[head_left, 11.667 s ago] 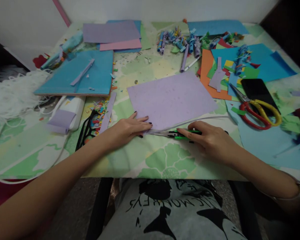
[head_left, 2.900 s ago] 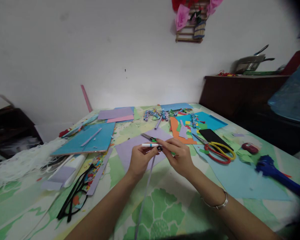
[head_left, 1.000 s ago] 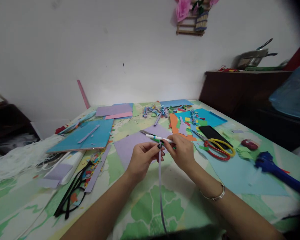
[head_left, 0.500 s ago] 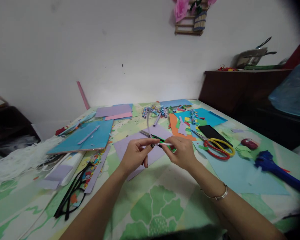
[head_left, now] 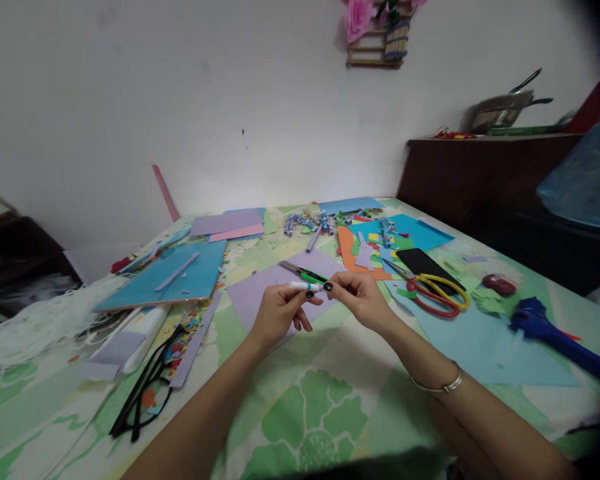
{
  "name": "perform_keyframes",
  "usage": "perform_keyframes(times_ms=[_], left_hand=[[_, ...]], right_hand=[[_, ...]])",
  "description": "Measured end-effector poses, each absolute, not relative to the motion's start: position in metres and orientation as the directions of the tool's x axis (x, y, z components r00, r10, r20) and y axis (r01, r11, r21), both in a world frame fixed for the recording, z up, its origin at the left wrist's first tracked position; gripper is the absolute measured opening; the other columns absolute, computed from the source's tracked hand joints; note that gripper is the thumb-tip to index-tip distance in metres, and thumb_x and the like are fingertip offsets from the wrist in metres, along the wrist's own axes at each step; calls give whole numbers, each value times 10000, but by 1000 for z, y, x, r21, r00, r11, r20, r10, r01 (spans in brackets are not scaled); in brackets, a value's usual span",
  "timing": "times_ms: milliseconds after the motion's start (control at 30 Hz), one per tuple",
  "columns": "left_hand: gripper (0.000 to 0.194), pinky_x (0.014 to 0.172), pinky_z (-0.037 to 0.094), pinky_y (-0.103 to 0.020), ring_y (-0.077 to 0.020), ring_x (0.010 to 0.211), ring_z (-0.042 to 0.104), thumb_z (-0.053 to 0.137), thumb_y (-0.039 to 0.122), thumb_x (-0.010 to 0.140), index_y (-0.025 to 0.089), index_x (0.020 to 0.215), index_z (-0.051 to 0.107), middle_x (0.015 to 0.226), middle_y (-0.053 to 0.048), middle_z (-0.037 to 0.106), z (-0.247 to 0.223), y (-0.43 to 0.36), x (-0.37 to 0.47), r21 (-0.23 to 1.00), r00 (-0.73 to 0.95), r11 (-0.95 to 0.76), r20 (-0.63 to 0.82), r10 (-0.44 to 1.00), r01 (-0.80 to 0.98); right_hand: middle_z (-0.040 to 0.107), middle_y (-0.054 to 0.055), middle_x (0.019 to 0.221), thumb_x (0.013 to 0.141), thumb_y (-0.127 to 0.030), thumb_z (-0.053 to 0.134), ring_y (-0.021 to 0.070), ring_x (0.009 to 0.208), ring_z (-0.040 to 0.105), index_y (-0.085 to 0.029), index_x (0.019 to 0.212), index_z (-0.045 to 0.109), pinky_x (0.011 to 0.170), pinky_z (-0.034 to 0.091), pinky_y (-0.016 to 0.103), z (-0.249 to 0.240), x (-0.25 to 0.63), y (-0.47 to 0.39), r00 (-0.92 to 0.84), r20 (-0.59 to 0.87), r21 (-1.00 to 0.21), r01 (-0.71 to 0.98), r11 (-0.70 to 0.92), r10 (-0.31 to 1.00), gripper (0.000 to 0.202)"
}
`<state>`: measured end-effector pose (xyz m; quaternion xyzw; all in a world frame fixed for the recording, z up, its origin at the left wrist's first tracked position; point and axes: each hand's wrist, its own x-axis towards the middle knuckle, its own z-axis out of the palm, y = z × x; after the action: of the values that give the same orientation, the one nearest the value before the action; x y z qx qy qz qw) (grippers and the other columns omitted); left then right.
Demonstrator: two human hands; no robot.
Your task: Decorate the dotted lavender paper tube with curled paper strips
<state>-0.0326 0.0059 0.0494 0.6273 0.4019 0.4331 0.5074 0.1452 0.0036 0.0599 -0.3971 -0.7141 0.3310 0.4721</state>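
Observation:
Fingertips of both hands close on a small white roll with a blue band (head_left: 303,286), held level above the table. My left hand (head_left: 279,310) pinches it between thumb and index finger, its other fingers loosely curled. At the roll's right end, the thumb and index finger of my right hand (head_left: 361,299) come together. Just behind them, a tool with a dark blade and green handle (head_left: 300,270) lies on a purple paper sheet (head_left: 250,293), its handle partly hidden by my right hand.
On the right are red-and-yellow scissors (head_left: 436,293), a black phone (head_left: 427,267) and a blue glue gun (head_left: 535,325). Left are black glasses (head_left: 145,387), a blue board (head_left: 160,277) and white cord (head_left: 45,320). Several wrapped paper pieces (head_left: 325,222) lie at the back.
A thin strip that curved up from between my hands no longer shows. The white roll with its blue band is now visible, and my left hand has shifted slightly right.

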Motion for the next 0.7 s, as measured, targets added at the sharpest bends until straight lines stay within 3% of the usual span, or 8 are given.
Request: perform_keyframes(times_ms=[133,367,567,700], left_hand=[[324,330,345,-164,-96,332,554,600,381,765,84,836,708,553,-54,669,44,5,-30,976,234,-197,171,957,97],[222,323,344,-159,-66,337,543,570,291,780,120,708,691,706,-57,711,41,3,-27,938,151,-300,276,949,171],[209,345,363,-151,-48,315,501,567,214,779,145,632,700,587,-14,687,41,2,-28,883,135,-368,343,929,291],[220,377,407,-168,-47,339,535,557,204,791,152,640,709,830,-47,739,40,1,-29,862,134,-401,379,916,310]], right_hand=[[362,-46,488,777,-562,542,68,462,257,-145,588,555,443,192,239,61,142,2,-260,399,-868,201,453,880,458],[420,-30,512,772,-570,555,73,478,292,-139,612,581,453,210,236,59,141,2,-251,403,-874,180,451,880,460],[429,-31,509,754,-572,580,73,475,282,-144,611,587,450,197,237,58,138,0,-255,388,-891,142,432,885,452],[407,-40,491,751,-545,602,72,469,271,-152,598,578,451,194,239,58,135,-2,-279,386,-908,54,415,879,422]])
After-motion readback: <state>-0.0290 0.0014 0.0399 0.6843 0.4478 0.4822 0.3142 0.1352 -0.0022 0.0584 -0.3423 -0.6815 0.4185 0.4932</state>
